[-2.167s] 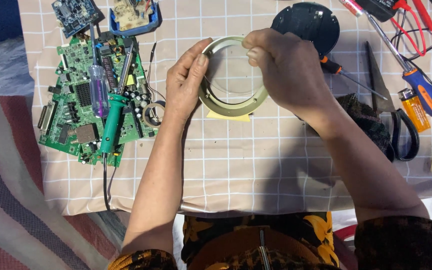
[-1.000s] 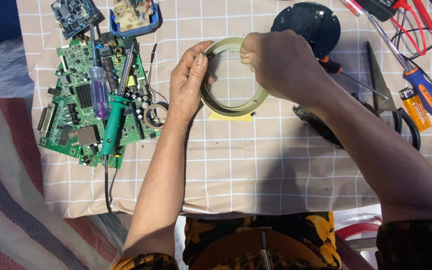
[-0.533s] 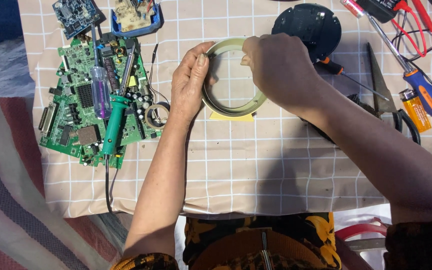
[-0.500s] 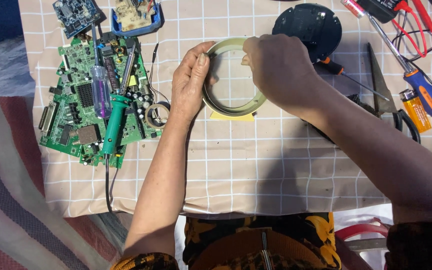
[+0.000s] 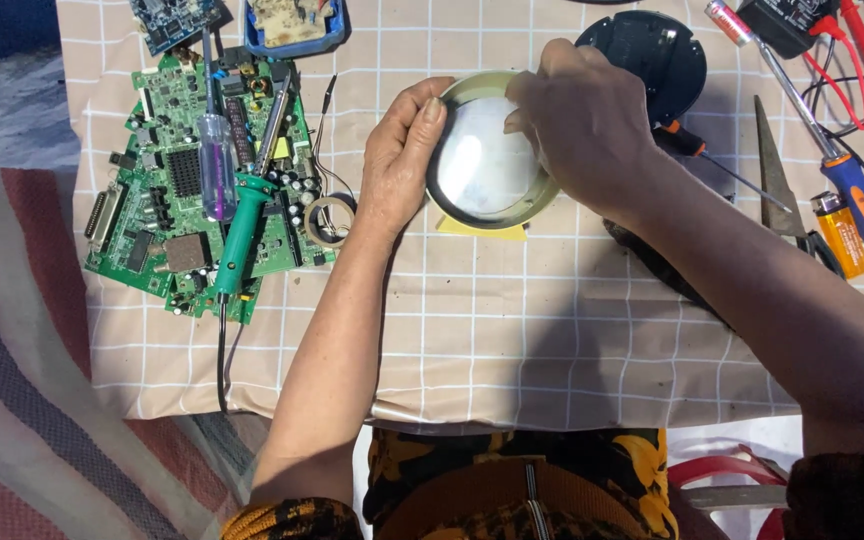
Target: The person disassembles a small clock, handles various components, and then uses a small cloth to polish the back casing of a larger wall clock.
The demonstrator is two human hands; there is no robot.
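Pale round housing (image 5: 487, 160) gripped by left hand (image 5: 397, 160), right hand (image 5: 582, 125) hiding its far rim.

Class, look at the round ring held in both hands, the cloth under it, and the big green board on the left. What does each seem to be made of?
Ring: probably moulded plastic, pale olive, smooth and matt; the white disc inside looks glossy, perhaps plastic or glass.
Cloth: seemingly woven fabric, beige with white grid lines, draping over the edge.
Board: a green circuit board, likely laminate, studded with dark chips and metal parts.

Green circuit board (image 5: 187, 190), beige checked cloth (image 5: 512, 330) (white grid lines), black disc (image 5: 652, 55).
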